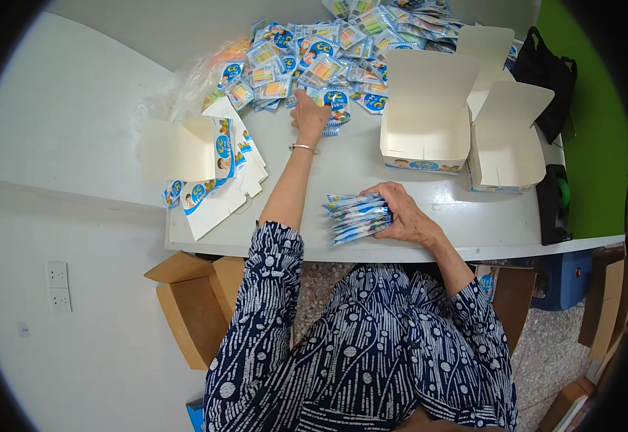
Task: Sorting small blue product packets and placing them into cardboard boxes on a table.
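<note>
My left hand (310, 117) reaches to the near edge of a heap of small clear-and-blue packets (321, 68), which show coloured sticks inside. Its fingers are apart, and its thumb side touches a blue and white packet (338, 103). Close to the table's front edge, my right hand (409, 216) is closed around one side of a stack of packets (357, 216). The packets in that stack lie one over another, with their crimped ends pointing left.
Open white boxes (425, 137) with raised lids stand at the right, by a black tape dispenser (553, 205) and a black bag (544, 79). Left are another open box (184, 150), flat box blanks (209, 209) and clear plastic film (199, 83). A brown carton (191, 309) stands below the table (285, 248).
</note>
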A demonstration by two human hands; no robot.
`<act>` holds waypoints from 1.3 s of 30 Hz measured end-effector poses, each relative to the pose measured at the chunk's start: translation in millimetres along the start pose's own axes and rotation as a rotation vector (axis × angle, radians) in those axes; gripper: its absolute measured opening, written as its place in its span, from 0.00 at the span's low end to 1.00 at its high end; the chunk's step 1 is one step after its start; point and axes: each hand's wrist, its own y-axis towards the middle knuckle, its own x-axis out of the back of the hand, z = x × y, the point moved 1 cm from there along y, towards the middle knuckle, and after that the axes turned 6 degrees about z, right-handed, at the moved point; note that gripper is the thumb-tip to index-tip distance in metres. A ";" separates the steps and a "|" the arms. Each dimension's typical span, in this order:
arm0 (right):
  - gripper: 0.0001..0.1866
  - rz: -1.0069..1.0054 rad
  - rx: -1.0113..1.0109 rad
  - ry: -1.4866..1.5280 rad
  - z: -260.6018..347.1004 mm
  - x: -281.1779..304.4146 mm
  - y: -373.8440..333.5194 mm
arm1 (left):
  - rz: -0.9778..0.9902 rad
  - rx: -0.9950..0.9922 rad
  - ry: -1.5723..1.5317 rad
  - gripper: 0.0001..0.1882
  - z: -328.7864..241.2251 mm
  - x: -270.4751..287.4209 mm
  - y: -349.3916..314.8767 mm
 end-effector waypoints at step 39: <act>0.54 -0.150 0.103 0.191 -13.3 -5.8 3.2 | 0.313 -0.671 -0.103 0.13 36.5 38.2 -180.8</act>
